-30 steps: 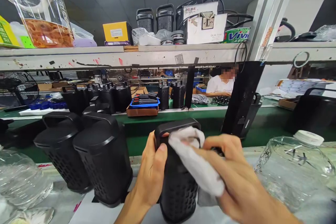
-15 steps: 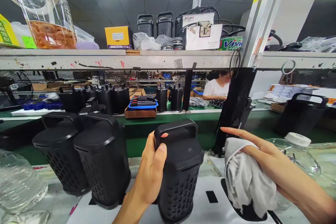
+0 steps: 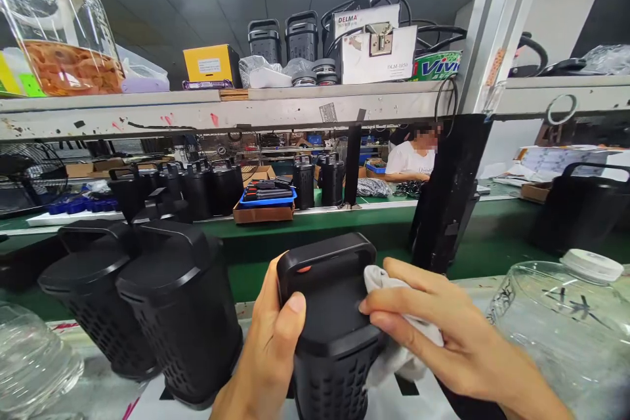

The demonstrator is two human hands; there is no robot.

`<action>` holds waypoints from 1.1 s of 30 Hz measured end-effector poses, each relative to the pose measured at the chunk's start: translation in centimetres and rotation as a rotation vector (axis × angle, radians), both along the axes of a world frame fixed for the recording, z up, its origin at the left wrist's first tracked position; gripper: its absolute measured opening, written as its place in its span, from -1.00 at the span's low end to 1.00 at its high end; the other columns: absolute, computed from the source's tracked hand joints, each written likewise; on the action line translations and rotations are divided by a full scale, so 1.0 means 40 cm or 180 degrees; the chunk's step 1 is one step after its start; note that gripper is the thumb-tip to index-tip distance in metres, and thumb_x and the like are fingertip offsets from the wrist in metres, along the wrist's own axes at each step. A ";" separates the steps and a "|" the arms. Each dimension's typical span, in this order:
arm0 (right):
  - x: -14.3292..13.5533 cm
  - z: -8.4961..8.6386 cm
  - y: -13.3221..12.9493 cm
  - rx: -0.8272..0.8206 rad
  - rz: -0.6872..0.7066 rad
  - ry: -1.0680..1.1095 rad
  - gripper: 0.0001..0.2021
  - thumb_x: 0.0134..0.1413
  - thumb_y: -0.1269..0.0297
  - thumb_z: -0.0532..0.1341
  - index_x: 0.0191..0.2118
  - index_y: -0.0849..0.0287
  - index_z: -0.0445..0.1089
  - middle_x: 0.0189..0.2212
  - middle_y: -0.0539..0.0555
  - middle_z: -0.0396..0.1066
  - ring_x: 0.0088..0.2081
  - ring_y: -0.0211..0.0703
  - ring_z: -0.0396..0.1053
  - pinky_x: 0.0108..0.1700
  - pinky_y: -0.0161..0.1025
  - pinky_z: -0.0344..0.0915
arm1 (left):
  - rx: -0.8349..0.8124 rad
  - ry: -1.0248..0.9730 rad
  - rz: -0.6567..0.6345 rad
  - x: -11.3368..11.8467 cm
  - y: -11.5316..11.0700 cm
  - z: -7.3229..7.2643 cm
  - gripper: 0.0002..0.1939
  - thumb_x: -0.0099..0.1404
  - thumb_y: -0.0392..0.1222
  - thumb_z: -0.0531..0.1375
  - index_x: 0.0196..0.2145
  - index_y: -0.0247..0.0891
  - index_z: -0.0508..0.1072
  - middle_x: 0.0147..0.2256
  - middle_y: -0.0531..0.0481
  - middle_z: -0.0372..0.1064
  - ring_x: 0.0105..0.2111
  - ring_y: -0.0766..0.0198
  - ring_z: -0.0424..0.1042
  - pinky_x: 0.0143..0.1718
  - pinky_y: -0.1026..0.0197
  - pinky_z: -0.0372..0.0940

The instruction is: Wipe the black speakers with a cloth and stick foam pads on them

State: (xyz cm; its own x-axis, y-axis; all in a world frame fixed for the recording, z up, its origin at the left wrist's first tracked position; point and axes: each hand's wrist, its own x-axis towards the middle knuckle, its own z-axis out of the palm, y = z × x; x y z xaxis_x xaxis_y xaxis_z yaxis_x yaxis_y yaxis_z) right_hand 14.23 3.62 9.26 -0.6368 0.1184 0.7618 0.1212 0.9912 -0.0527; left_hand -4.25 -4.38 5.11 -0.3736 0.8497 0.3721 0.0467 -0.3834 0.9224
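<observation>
A black housing with a top handle and a dimpled side (image 3: 335, 335) stands upright in front of me. My left hand (image 3: 275, 335) is closed round the left end of its handle, with the thumb on the near side. My right hand (image 3: 438, 328) pinches a light grey cloth (image 3: 401, 361) and touches the right edge of the housing's top with it. Part of the cloth hangs down beside the housing's right side and hides some of it.
Two similar black housings (image 3: 177, 315) stand at the left. Clear plastic bottles are at the left edge and at the right (image 3: 556, 321). Beyond the green bench (image 3: 256, 275), a person in a white shirt (image 3: 411, 161) sits. A shelf (image 3: 275, 108) crosses above.
My right hand has moved left with the cloth, from beside the housing onto its top edge. My left hand still holds the handle. The view has shifted slightly.
</observation>
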 end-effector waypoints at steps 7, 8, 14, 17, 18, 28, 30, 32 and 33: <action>0.006 0.005 0.007 0.0184 0.0119 0.0010 -0.79 0.24 0.43 0.04 -0.33 0.14 0.40 -0.55 0.00 0.21 -0.49 -0.23 0.22 -0.48 -0.28 0.11 | -0.0046 -0.0209 -0.0148 0.016 0.002 -0.004 -0.43 0.28 0.16 0.10 0.16 -0.14 0.28 0.06 -0.07 0.36 0.08 -0.04 0.32 0.05 0.05 0.28; 0.007 0.005 0.007 0.0172 0.0121 0.0006 -0.79 0.24 0.43 0.04 -0.33 0.14 0.41 -0.55 0.00 0.21 -0.49 -0.22 0.22 -0.47 -0.27 0.11 | -0.0043 -0.0209 -0.0157 0.018 0.002 -0.005 -0.44 0.29 0.16 0.09 0.16 -0.14 0.27 0.06 -0.07 0.37 0.06 -0.03 0.34 0.02 0.06 0.30; 0.008 -0.001 0.024 -0.0136 0.0479 -0.0043 -0.79 0.26 0.42 0.04 -0.31 0.17 0.42 -0.54 0.00 0.20 -0.48 -0.23 0.18 -0.48 -0.29 0.08 | -0.0040 -0.0161 -0.0152 0.018 0.002 -0.004 -0.45 0.29 0.16 0.09 0.16 -0.13 0.27 0.06 -0.06 0.37 0.02 0.00 0.37 -0.04 0.10 0.33; 0.009 -0.005 0.035 -0.0250 0.0600 0.0030 -0.81 0.23 0.45 0.06 -0.31 0.18 0.40 -0.54 -0.01 0.18 -0.48 -0.24 0.16 -0.47 -0.29 0.08 | -0.0088 -0.0188 -0.0140 0.015 0.000 -0.001 -0.43 0.28 0.18 0.10 0.15 -0.13 0.28 0.05 -0.06 0.37 0.04 -0.01 0.35 -0.01 0.09 0.32; 0.009 -0.005 0.037 -0.0266 0.0616 0.0059 -0.81 0.22 0.46 0.06 -0.32 0.17 0.39 -0.55 -0.01 0.18 -0.48 -0.24 0.16 -0.47 -0.29 0.07 | -0.0110 -0.0189 -0.0155 0.014 0.000 0.000 -0.41 0.27 0.20 0.11 0.16 -0.13 0.28 0.05 -0.06 0.37 0.04 -0.02 0.35 -0.01 0.08 0.32; 0.012 -0.001 0.029 -0.0332 0.0550 0.0023 -0.75 0.27 0.38 0.02 -0.34 0.20 0.41 -0.55 0.01 0.22 -0.49 -0.25 0.18 -0.49 -0.29 0.10 | -0.0056 -0.0203 -0.0133 0.024 -0.003 0.003 -0.39 0.26 0.20 0.11 0.16 -0.16 0.28 0.04 -0.10 0.39 0.05 -0.07 0.34 -0.01 0.03 0.33; 0.010 -0.001 0.029 -0.0328 0.0553 0.0066 -0.76 0.28 0.38 0.03 -0.35 0.19 0.41 -0.55 0.01 0.22 -0.48 -0.24 0.20 -0.49 -0.29 0.12 | -0.0072 -0.0222 -0.0128 0.026 -0.003 0.004 -0.40 0.26 0.20 0.11 0.16 -0.16 0.28 0.04 -0.10 0.39 0.05 -0.08 0.34 -0.01 0.03 0.33; 0.008 -0.001 0.030 -0.0332 0.0562 0.0118 -0.75 0.28 0.37 0.03 -0.37 0.18 0.40 -0.57 0.01 0.21 -0.48 -0.24 0.20 -0.49 -0.29 0.12 | -0.0074 -0.0201 -0.0042 0.027 -0.002 0.003 -0.40 0.26 0.19 0.10 0.15 -0.17 0.29 0.05 -0.11 0.38 0.05 -0.08 0.34 0.00 0.02 0.33; 0.007 -0.001 0.030 -0.0324 0.0541 0.0109 -0.76 0.28 0.37 0.03 -0.36 0.18 0.41 -0.57 0.00 0.21 -0.49 -0.24 0.20 -0.49 -0.29 0.12 | -0.0068 -0.0190 0.0006 0.028 -0.001 0.002 -0.41 0.26 0.19 0.09 0.14 -0.17 0.29 0.05 -0.11 0.38 0.05 -0.08 0.34 -0.01 0.03 0.33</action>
State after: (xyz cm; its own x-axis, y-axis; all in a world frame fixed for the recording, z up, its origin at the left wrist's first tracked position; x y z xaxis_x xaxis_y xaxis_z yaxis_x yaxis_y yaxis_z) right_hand 14.51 4.82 9.23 -0.6280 0.0888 0.7731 -0.0510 0.9866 -0.1548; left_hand -3.12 -4.41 5.18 -0.3962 0.8564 0.3310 -0.0078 -0.3636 0.9315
